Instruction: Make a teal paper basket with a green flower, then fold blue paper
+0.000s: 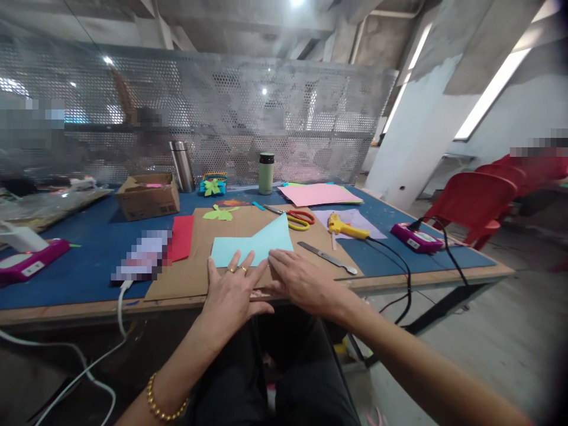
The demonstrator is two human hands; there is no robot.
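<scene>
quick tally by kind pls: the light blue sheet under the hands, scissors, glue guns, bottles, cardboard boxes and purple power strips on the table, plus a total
Light blue sheet: 1
Scissors: 1
Glue guns: 1
Bottles: 2
Cardboard boxes: 1
Purple power strips: 2
Total: 8

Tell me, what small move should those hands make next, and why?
I'd probably run the right hand along the near edge of the light-blue paper while the left hand steadies it: both hands rest there, and the paper's angled outline suggests a fold that may need creasing.
</scene>
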